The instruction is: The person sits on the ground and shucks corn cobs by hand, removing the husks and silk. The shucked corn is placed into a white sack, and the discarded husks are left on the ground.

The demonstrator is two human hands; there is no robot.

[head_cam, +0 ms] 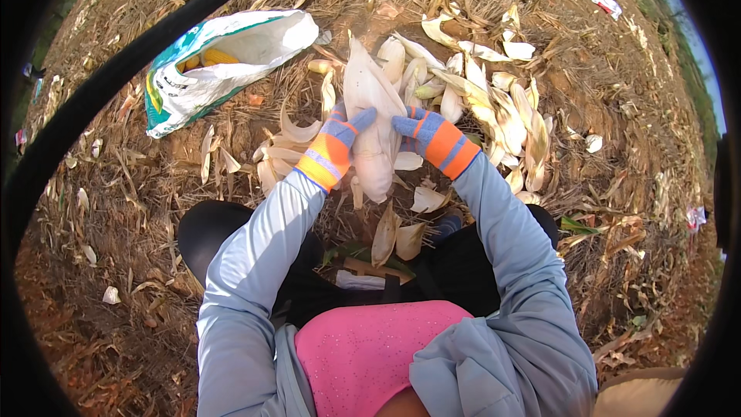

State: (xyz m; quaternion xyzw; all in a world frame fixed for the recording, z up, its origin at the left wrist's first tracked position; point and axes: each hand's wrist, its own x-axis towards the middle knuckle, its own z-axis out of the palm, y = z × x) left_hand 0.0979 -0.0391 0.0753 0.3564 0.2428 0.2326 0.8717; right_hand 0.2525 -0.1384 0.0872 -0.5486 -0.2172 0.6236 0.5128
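Between my gloved hands is an ear of corn in pale dry husk (373, 121), its narrow tip pointing away from me. My left hand (340, 139), in an orange and grey glove, grips its left side with the thumb across the front. At the right edge, my right hand (431, 136) pinches the husk between thumb and fingers. Just beyond lies a pile of unhusked corn ears (414, 66). A white and teal woven sack (202, 87) lies at the upper left, its mouth facing right, with yellow corn cobs (217, 58) inside.
Loose dry husks (521, 121) lie heaped right of the pile, and more husks (289, 147) lie beside my left hand. Husk pieces (385, 234) rest between my bent legs. Straw and stalks cover the brown soil. A dark cable-like strap (139, 49) crosses the upper left view.
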